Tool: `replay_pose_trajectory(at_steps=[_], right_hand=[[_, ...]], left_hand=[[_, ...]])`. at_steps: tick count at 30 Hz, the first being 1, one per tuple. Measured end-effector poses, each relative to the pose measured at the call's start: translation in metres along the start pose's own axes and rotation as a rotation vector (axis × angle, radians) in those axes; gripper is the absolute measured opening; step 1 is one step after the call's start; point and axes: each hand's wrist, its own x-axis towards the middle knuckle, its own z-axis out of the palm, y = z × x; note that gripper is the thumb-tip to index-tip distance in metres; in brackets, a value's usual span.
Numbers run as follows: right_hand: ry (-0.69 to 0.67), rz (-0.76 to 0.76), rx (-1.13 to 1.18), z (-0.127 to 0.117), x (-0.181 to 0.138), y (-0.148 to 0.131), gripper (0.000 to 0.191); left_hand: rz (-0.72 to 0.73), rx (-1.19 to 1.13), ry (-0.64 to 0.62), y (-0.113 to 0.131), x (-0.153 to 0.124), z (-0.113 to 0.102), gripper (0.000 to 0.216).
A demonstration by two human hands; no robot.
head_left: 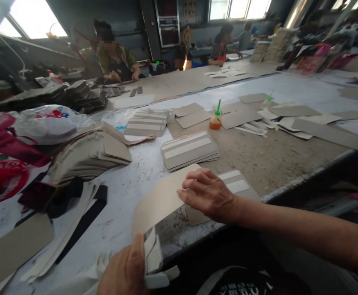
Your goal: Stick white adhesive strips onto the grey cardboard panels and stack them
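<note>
A beige flat panel [163, 196] with rounded corners is held between my two hands, tilted above the table edge. My right hand [208, 192] pinches its far end, fingers bent together. Closed around its near end is my left hand [126, 264], which also holds a bunch of folded white strips [152, 252]. Part of the left hand's grip is hidden. Beyond my right hand lies a panel with white strips [236, 182], partly covered by the hand. A small stack of strip-bearing panels [189, 149] sits farther up the table.
A glue bottle [215, 121] with a green nozzle stands among loose panels. A fanned stack of panels [89, 151] lies at left, near long white strips [65, 233] and plastic bags [50, 121]. More panels [329, 131] spread right. Two people sit across the table.
</note>
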Motion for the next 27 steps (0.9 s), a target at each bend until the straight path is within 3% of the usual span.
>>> replay_pose_trajectory(at_steps=[3,6,12,18,20,22,24,25,27], right_hand=[[-0.059,0.011,-0.047,-0.022,-0.033,0.017,0.022],[-0.101,0.079,-0.109,-0.032,-0.068,0.03,0.024],[-0.12,0.123,-0.119,-0.029,-0.107,0.043,0.023],[-0.238,0.201,-0.039,-0.027,-0.143,0.029,0.024],[-0.302,0.271,0.023,-0.032,-0.149,0.022,0.024],[-0.327,0.37,0.127,-0.037,-0.146,0.015,0.028],[-0.288,0.503,0.288,-0.04,-0.134,0.006,0.026],[-0.257,0.576,0.397,-0.04,-0.126,0.001,0.023],[-0.216,0.738,0.654,-0.036,-0.106,-0.009,0.02]], left_hand=[[0.067,0.003,-0.003,0.04,0.026,0.015,0.048],[0.182,-0.089,-0.038,0.066,0.042,0.032,0.036],[0.238,-0.129,-0.069,0.084,0.053,0.056,0.029],[0.221,-0.255,-0.162,0.094,0.028,0.059,0.026],[-0.022,-0.41,-0.189,0.097,0.026,0.05,0.023],[-0.486,-0.665,-0.251,0.101,0.033,0.036,0.018],[-0.952,-0.989,-0.392,0.107,0.046,0.024,0.024],[-1.116,-1.177,-0.472,0.11,0.052,0.019,0.027],[-1.309,-1.519,-0.589,0.116,0.062,0.014,0.03]])
